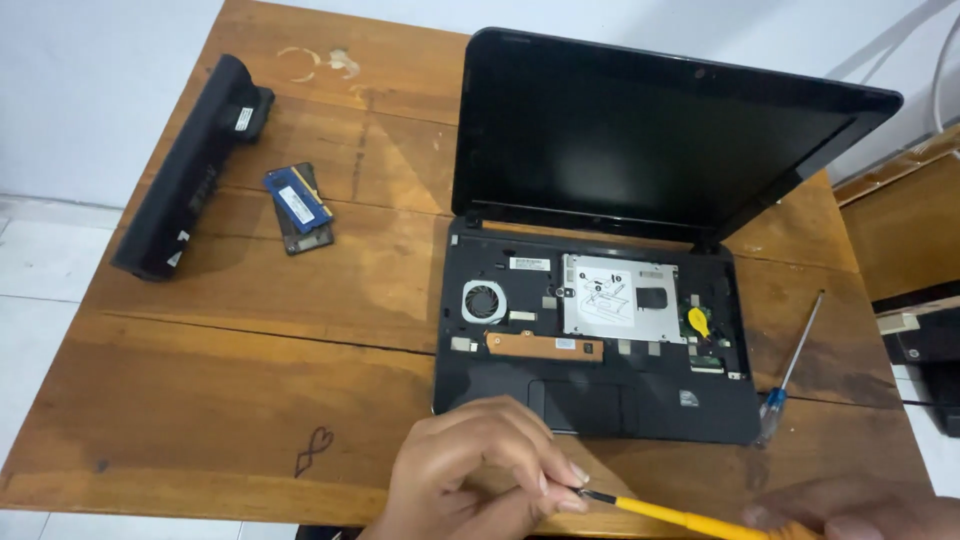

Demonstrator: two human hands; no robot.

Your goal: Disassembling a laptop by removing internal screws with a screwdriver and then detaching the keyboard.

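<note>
An open black laptop (600, 380) lies on the wooden table (250, 340) with its keyboard removed, showing a fan, a silver drive plate and a yellow tab inside. My left hand (470, 470) is at the table's near edge, its fingertips pinching the dark tip of a yellow-handled screwdriver (660, 514). My right hand (850, 510) holds the handle end at the bottom right, partly cut off by the frame. Both hands are just in front of the laptop's touchpad.
A long black battery (190, 170) lies at the table's far left. Two memory modules (298, 205) are stacked beside it. A blue-handled screwdriver (790, 370) rests right of the laptop. Another wooden surface with a dark device (930, 350) stands at the right.
</note>
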